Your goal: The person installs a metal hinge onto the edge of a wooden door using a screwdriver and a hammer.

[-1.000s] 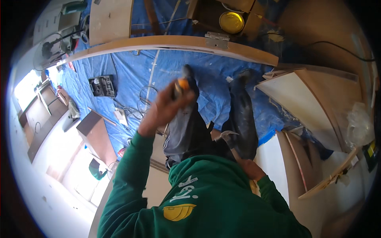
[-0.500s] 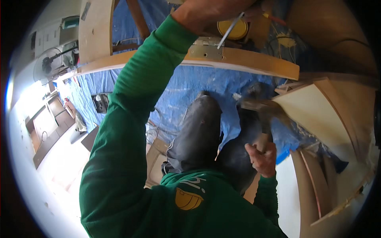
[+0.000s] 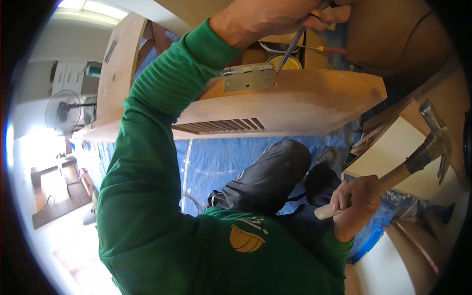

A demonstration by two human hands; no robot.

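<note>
In my left hand (image 3: 285, 14), stretched out to the top of the view, is a slim metal chisel-like tool (image 3: 291, 49); its upper end is hidden in the fingers. The tool's tip meets the edge of a wooden door (image 3: 314, 105), right beside the end of a metal hinge (image 3: 248, 84). The hinge leaf lies flat on that edge and its knuckle sticks out on the far side. My right hand (image 3: 356, 196) is wrapped round the wooden handle of a claw hammer (image 3: 432, 145), raised at the right, its head away from the door.
A red-handled screwdriver (image 3: 334, 50) and a yellow round tin (image 3: 290, 63) sit beyond the door. Blue sheeting (image 3: 216, 169) covers the floor by my knees. Boards (image 3: 383, 152) lean at the right. A fan (image 3: 64, 110) stands at the far left.
The hammer has swung up and to the right, its head now sharp. My view has shifted, so more of the door's slatted face shows. My left hand still holds the tool by the hinge.
</note>
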